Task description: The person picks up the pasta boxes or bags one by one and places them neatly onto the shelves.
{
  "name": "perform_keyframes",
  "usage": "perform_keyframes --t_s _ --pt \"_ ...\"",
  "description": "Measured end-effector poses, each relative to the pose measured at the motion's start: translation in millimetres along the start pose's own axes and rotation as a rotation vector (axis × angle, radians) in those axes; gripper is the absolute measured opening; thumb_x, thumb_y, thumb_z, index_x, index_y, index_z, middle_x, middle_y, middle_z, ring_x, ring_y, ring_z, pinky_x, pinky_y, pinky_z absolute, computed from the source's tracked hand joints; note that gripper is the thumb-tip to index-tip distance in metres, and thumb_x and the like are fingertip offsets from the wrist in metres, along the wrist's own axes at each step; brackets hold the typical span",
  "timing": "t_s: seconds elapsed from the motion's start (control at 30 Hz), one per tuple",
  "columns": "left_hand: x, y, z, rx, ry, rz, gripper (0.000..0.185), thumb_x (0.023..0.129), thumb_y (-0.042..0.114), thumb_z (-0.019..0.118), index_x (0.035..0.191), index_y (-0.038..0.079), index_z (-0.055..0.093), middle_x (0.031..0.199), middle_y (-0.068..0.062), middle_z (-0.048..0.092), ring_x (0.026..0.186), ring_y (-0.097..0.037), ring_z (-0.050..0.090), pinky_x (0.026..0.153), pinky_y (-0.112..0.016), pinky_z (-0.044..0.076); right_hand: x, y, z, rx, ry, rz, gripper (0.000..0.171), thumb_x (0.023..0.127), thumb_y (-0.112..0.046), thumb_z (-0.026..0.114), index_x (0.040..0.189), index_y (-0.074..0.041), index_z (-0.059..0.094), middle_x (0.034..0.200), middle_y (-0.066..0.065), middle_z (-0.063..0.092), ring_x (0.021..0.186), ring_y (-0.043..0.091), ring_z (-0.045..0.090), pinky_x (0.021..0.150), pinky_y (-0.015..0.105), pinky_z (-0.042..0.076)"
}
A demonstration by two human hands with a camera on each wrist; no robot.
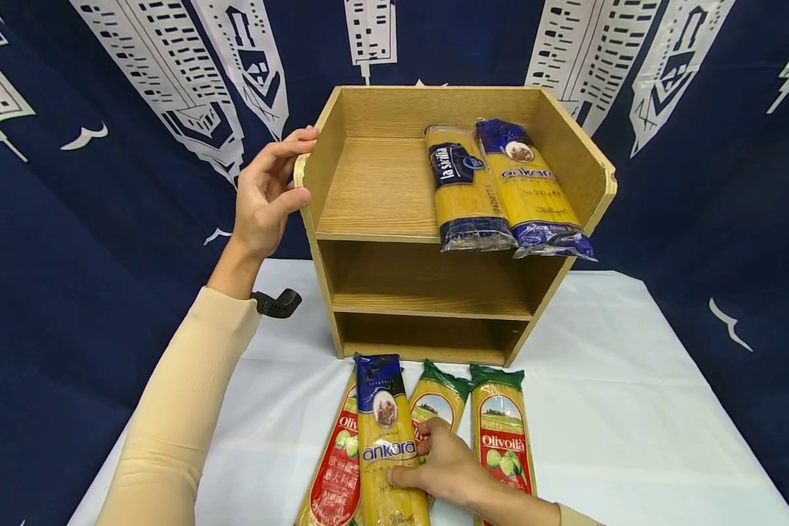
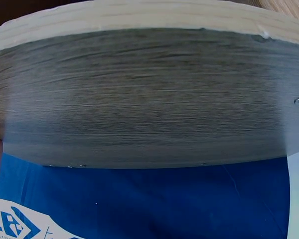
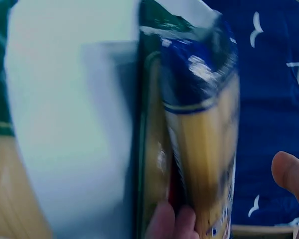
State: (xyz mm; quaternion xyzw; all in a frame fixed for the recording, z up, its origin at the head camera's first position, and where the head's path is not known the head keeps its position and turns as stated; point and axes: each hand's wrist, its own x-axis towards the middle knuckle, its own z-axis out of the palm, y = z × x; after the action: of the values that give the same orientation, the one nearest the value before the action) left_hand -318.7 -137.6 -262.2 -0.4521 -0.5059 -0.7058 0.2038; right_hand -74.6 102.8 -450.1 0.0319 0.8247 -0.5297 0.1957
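My right hand [image 1: 448, 467] is curled round the blue-topped Ankara pack [image 1: 386, 446] on the white cloth [image 1: 631, 409], fingers over its middle and thumb under the far edge; the right wrist view shows my fingertips [image 3: 177, 221] pressed to the wrapper. My left hand [image 1: 268, 193] lies with loosely bent fingers against the front corner of the shelf's [image 1: 394, 197] left wall, bracing it rather than clamping it. The pack lies just in front of the shelf, overlapping an Olivoila pack [image 1: 337, 467] on its left, with two green-topped packs [image 1: 502, 438] beside it on the right. Its long axis runs nearly straight away from me, blue end toward the shelf and the other end out of view at the bottom edge. To do this well, I judge I should hold near the middle so the long, stiff bundle stays balanced, lift it level so it does not drag the pack beneath, and keep it lengthwise. Up top, the la Sicilia pack [image 1: 463, 190] and another Ankara [image 1: 532, 193] lie side by side on the right, their ends overhanging the front edge, with bare board to their left.
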Motion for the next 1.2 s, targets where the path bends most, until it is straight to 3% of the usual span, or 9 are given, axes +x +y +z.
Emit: perform_keyframes --t_s 0.13,0.3,0.57,0.87,1.2 --pt "0.1 -0.4 0.9 -0.019 0.006 -0.004 0.046 0.074 0.007 0.076 0.118 -0.004 0.068 0.136 -0.022 0.059 0.139 -0.035 0.045 0.119 -0.046 0.029 -4 4 5 -0.12 -0.02 -0.081 0.077 0.072 -0.03 0.092 0.123 0.008 0.048 0.094 0.007 0.061 0.086 0.02 0.06 0.082 0.044 0.052" --pt "1.5 -1.2 2.2 -0.031 0.001 -0.012 0.045 0.074 0.005 0.075 0.117 -0.004 0.068 0.136 -0.022 0.059 0.139 -0.035 0.045 0.119 -0.046 0.029 -5 5 4 -0.203 -0.063 -0.09 0.08 0.071 -0.035 0.092 0.121 0.009 0.049 0.091 0.006 0.061 0.082 0.019 0.062 0.079 0.046 0.055" --pt "1.9 -2.6 2.9 -0.041 0.006 -0.018 0.046 0.073 0.005 0.075 0.117 -0.004 0.069 0.136 -0.022 0.059 0.139 -0.035 0.044 0.118 -0.046 0.031 -6 8 -2 -0.181 -0.13 -0.078 0.03 0.078 -0.032 0.088 0.084 -0.009 0.07 0.068 -0.003 0.066 0.064 0.014 0.063 0.058 0.031 0.052" --pt "-0.7 -2.0 3.6 -0.047 0.016 -0.009 0.045 0.073 0.005 0.074 0.118 -0.003 0.069 0.136 -0.022 0.059 0.139 -0.035 0.044 0.118 -0.046 0.031 -4 16 14 -0.275 -0.045 -0.062 0.046 0.071 -0.051 0.089 0.084 -0.012 0.066 0.066 -0.005 0.062 0.057 0.014 0.062 0.054 0.034 0.054" --pt "-1.1 -3.0 4.6 -0.042 0.025 0.015 0.045 0.074 0.006 0.074 0.118 -0.005 0.068 0.135 -0.022 0.059 0.138 -0.036 0.045 0.118 -0.047 0.03 -3 18 20 -0.237 0.0 -0.069 0.049 0.067 -0.036 0.092 0.09 -0.004 0.063 0.067 -0.002 0.061 0.056 0.014 0.061 0.05 0.032 0.053"
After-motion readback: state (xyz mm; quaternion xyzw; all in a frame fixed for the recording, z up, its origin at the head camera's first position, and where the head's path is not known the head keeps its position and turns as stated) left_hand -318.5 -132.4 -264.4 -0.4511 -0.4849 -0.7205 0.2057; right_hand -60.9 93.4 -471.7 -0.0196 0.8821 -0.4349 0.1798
